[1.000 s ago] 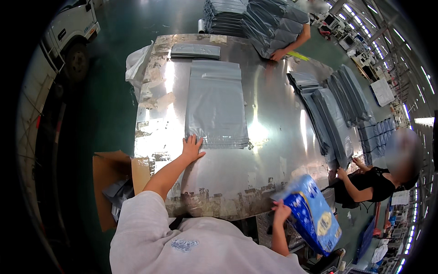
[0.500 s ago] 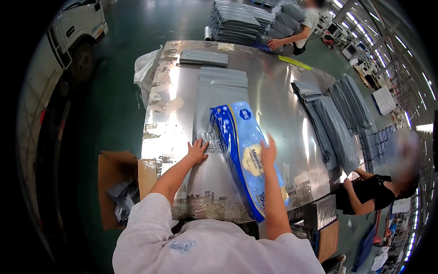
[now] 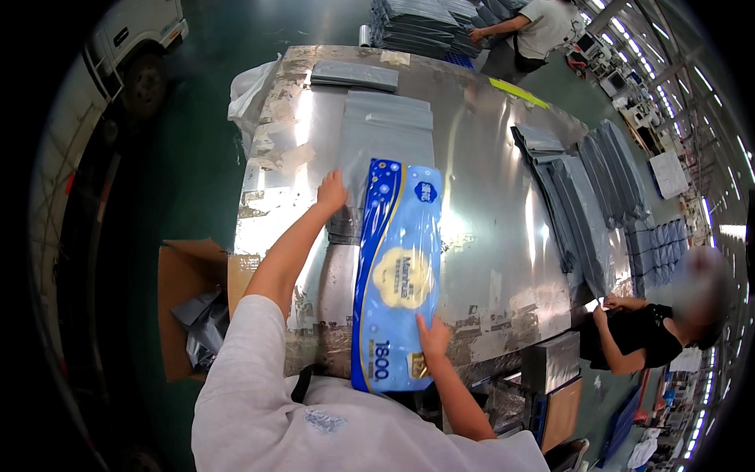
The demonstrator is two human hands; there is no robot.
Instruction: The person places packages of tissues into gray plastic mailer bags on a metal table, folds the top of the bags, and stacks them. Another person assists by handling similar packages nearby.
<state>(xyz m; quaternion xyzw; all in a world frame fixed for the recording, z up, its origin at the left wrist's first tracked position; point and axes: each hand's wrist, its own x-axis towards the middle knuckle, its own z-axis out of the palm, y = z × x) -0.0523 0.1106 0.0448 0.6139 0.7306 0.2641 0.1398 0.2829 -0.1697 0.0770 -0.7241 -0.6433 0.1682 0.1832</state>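
Note:
A long blue plastic-wrapped tissue pack (image 3: pixel 399 275) lies lengthwise in front of me, its near end reaching past the table's front edge to my body. My right hand (image 3: pixel 434 343) grips its right side near that end, thumb on top and the other fingers mostly hidden. Under the pack's far end rests a flat grey plastic bag (image 3: pixel 385 130), spread on the metal-topped table (image 3: pixel 487 204). At the bag's left edge, my left hand (image 3: pixel 333 190) is closed, with its fingertips at the plastic.
A folded grey bag (image 3: pixel 354 75) lies at the far left. Grey bag stacks (image 3: pixel 578 212) cover the right side, beside a co-worker in black (image 3: pixel 629 338). Another person (image 3: pixel 543 31) stands beyond. An open cardboard box (image 3: pixel 185 307) with grey plastic is at the left.
The tissue pack has swung from a slant to nearly straight and shifted left. My right hand has slid down its side. My left hand has moved farther along the bag and closed.

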